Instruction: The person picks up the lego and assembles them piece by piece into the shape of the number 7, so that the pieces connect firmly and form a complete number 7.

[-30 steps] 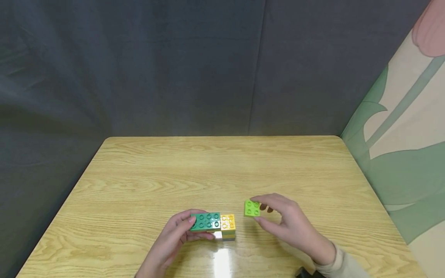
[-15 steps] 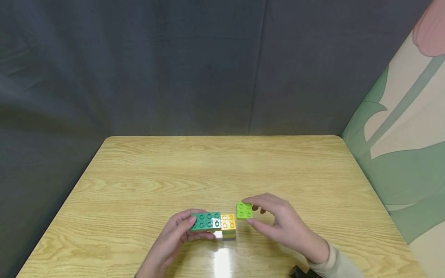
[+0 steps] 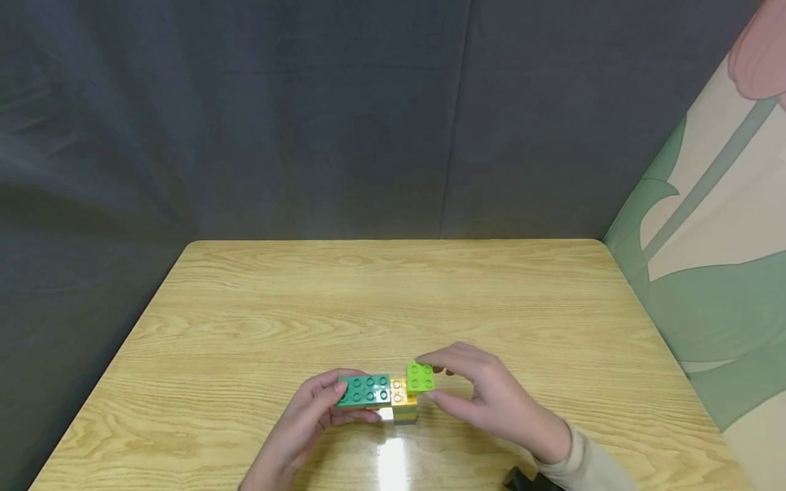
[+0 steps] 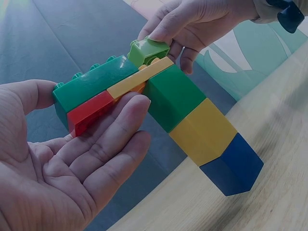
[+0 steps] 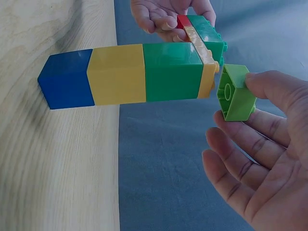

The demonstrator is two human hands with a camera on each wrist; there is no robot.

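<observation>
A column of toy building bricks stands on the table, with a blue brick (image 5: 67, 79) at the bottom, then a yellow brick (image 5: 118, 74) and a green brick (image 5: 172, 72). On top lies a flat yellow-orange brick (image 4: 139, 77), reaching out to the left. A long dark green brick (image 3: 368, 391) sits on that overhang, with a red brick (image 4: 91, 109) below it. My left hand (image 3: 303, 409) grips this green end, thumb on top. My right hand (image 3: 485, 389) pinches a small lime green brick (image 3: 420, 377) between thumb and finger, its hollow underside close over the orange studs.
The wooden table (image 3: 276, 307) stretches out behind the hands to a dark curtain (image 3: 331, 136). At the right hangs a flower-patterned cloth (image 3: 724, 286). A black strap device (image 3: 529, 479) sits at the right wrist.
My right hand has carried the lime green brick leftward, from right of the column to over its yellow-orange top. The left hand and the column have stayed in place.
</observation>
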